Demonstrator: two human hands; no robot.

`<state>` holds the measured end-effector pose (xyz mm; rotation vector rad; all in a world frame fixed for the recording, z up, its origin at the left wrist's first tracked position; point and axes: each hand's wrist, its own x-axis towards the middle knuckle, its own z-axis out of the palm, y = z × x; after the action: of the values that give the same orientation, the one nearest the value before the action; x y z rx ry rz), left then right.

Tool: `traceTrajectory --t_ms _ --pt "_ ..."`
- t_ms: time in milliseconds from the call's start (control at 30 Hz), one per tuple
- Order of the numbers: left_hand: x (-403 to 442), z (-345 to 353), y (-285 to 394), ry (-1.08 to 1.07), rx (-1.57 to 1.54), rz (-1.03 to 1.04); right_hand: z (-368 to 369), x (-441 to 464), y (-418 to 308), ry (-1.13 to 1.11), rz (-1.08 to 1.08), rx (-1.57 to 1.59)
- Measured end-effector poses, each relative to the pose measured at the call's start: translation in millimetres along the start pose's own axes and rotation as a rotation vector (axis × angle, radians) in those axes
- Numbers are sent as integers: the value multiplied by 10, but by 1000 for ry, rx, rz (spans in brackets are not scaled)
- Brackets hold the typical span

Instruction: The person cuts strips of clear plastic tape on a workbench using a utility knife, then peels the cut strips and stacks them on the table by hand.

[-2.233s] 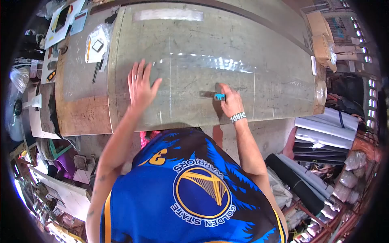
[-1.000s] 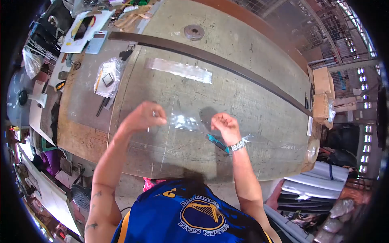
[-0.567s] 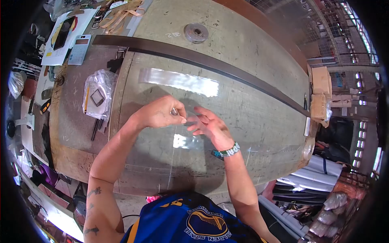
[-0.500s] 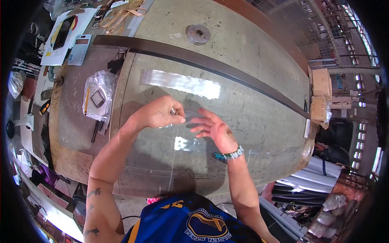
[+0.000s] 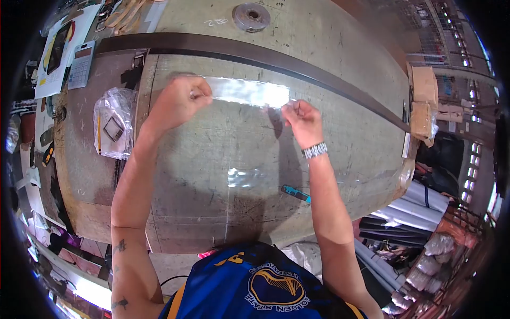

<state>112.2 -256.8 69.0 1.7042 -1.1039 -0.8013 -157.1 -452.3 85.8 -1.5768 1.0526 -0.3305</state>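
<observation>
Where a clear plastic strip (image 5: 247,92) glints over the scuffed grey counter (image 5: 191,207), left hand (image 5: 182,101), right hand (image 5: 306,123), fingers pinching its ends.

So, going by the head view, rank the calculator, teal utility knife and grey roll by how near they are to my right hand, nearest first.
1. Teal utility knife: between your right hand and your body.
2. Grey roll: beyond the hand, somewhat left.
3. Calculator: far left.
</observation>
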Motion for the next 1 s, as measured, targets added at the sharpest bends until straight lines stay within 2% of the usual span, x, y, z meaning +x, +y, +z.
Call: traceTrajectory --t_ms 33,133,233,333,433,667,733,900,1000 --pt "14 -10 -10 71 39 -26 -4 104 84 3 -4 -10" --pt "36 52 -4 134 167 -281 69 310 212 69 -10 -79" --pt "4 262 -172 493 667 -56 177 417 282 153 -16 -143" --pt "21 354 -320 616 583 -40 190 516 479 190 -72 -221" --pt "13 395 -349 665 637 40 198 486 445 234 -61 -280" --pt "27 380 -416 673 585 86 107 385 434 396 -76 -381" --pt "47 357 -460 693 560 119 0 154 287 438 -79 -501" --pt "65 265 -596 831 566 241 -380 -603 532 413 -117 -527" --pt "-73 296 -630 817 604 258 -594 -1437 754 359 -149 -659"
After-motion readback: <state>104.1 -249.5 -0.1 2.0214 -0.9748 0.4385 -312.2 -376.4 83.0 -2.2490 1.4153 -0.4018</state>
